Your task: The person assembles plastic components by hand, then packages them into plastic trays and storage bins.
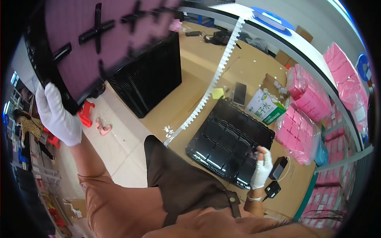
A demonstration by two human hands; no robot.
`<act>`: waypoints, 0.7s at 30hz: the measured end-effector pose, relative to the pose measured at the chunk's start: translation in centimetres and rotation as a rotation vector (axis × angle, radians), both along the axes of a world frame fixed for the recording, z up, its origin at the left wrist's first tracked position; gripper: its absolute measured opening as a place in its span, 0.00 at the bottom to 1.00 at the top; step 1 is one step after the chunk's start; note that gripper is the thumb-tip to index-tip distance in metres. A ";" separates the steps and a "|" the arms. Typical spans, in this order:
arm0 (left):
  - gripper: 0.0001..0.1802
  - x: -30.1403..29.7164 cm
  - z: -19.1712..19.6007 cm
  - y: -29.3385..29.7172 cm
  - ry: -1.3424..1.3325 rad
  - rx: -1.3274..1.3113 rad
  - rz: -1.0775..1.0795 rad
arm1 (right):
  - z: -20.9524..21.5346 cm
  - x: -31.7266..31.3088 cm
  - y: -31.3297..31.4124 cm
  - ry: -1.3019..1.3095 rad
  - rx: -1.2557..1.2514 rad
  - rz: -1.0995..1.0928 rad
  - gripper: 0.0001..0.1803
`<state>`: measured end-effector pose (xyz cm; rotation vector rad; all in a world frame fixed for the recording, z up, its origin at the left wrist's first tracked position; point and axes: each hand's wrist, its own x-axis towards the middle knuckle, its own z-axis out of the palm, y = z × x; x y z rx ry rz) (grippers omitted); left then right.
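Note:
My left hand (59, 115), in a white glove, grips the near left edge of a raised black tray (65, 89). Pink material shows between the tray's black cross-shaped dividers, and its far part is blurred. Below it, a stack of black trays (147, 75) stands at the table's left edge. Another glossy black plastic tray (226, 139), with moulded compartments, lies in front of me. At its right edge is my right hand (262, 168), gloved in white with bare fingertips. Those fingers are curled in; whatever they pinch is too small to make out.
A white toothed strip (214, 81) crosses the brown table (198, 59). Beyond the near tray lie a phone (239, 94), a yellow note (217, 93) and an opened carton (264, 103). Bagged pink pieces (297, 135) and a black adapter (278, 167) sit rightward. A person (31, 129) is far left.

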<state>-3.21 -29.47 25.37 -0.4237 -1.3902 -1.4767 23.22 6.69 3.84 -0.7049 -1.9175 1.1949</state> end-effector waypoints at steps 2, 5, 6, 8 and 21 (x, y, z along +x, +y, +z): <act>0.11 -1.4 0.7 0.2 0.111 -0.247 0.265 | -1.6 -1.0 -0.8 -0.038 -0.046 0.044 0.14; 0.10 -5.2 0.6 2.1 0.301 -0.800 0.287 | -2.8 -1.5 -2.1 -0.054 -0.214 0.131 0.10; 0.10 -6.6 0.0 3.0 0.303 -0.849 0.281 | -3.1 -1.7 -2.3 -0.063 -0.194 0.158 0.10; 0.07 -10.6 -2.4 3.0 0.321 -1.032 0.474 | -3.8 -1.6 -2.3 -0.083 -0.159 0.205 0.09; 0.07 -16.9 -7.9 3.4 -0.068 -1.242 0.322 | -5.7 -3.2 -1.4 -0.281 -0.247 0.260 0.10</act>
